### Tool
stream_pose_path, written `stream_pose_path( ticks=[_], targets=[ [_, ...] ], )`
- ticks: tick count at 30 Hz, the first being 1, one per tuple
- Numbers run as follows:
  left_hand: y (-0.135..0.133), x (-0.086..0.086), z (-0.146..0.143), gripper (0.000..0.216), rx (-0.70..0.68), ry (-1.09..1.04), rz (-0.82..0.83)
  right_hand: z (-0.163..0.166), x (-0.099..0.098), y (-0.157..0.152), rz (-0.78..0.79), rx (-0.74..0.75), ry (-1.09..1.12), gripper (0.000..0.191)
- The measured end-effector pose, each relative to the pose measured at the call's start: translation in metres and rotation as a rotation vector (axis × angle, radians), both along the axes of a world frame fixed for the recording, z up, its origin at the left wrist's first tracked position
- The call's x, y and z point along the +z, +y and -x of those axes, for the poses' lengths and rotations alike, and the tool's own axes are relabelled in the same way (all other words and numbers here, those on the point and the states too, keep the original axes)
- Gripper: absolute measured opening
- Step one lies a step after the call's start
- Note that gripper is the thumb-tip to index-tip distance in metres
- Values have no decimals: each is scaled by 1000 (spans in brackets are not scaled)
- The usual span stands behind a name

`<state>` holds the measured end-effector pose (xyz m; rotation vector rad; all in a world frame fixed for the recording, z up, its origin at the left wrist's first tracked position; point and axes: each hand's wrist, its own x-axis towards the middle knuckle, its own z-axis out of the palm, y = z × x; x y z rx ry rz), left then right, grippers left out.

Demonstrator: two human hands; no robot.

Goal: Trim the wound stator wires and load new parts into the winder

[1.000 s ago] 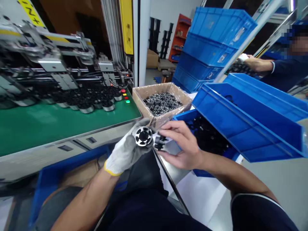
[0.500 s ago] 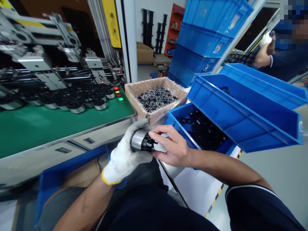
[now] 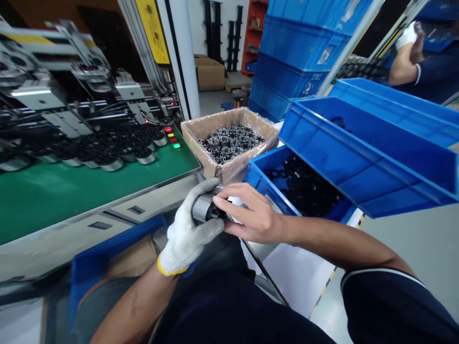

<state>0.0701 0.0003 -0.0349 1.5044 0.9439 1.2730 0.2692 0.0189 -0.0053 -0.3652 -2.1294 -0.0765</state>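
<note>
My left hand (image 3: 188,239), in a white knitted glove with a yellow cuff, is wrapped round a silvery stator core (image 3: 202,209) lying on its side. On the core's right end sits a black plastic end piece (image 3: 216,213), partly hidden behind fingers. My bare right hand (image 3: 258,215) grips that end piece, fingertips on top and thumb below. Beyond my hands stands a plastic-lined carton (image 3: 202,157) with many metal cores. Beside it a blue bin (image 3: 258,179) holds a heap of black plastic end pieces (image 3: 304,186).
On the left, a green work surface (image 3: 64,196) carries rows of cores with black ends, below machine arms (image 3: 39,95). A tilted blue crate (image 3: 358,153) overhangs the bin. Blue crates (image 3: 294,62) are stacked behind. At upper right a co-worker's gloved hand (image 3: 408,36) holds a part.
The black end piece is closer against the core, its prongs now less visible. My right fingers have shifted left over it. The whole view has moved slightly.
</note>
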Motion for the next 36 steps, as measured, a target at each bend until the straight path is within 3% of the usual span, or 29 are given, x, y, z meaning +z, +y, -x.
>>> stream_pose_path(
  ticks=[3,7,9,11,14,16,22,24,27,29,33,36],
  targets=[
    [4,-4,0,66,38,-70,-157,1,-1,-1,285,9,137,49],
    [3,-3,5,73,86,50,-366,7,-7,-5,1016,102,345,41],
    [0,-1,6,74,81,144,-344,9,-10,-6,1151,127,289,35],
    [-2,2,5,82,51,222,-217,7,-11,-4,926,20,224,25],
    [-4,7,1,87,56,299,7,0,-7,0,257,-121,71,11],
    [-4,8,-3,77,91,294,54,-3,-4,1,-16,-136,-6,14],
    [-2,0,-2,63,-9,92,-159,-2,4,-2,36,-117,75,9],
    [-3,3,-1,67,-21,145,-139,-4,4,-2,-87,-111,19,10],
    [-5,11,-2,77,-11,287,26,-8,5,1,-280,-117,-122,7],
    [-5,11,-4,74,12,295,82,-9,6,3,-201,-124,-137,4],
    [-3,1,-7,72,-2,57,-78,-6,8,1,132,-66,-18,6],
    [-4,-1,-7,81,-39,56,-105,-5,8,-2,69,-63,0,5]
  ],
)
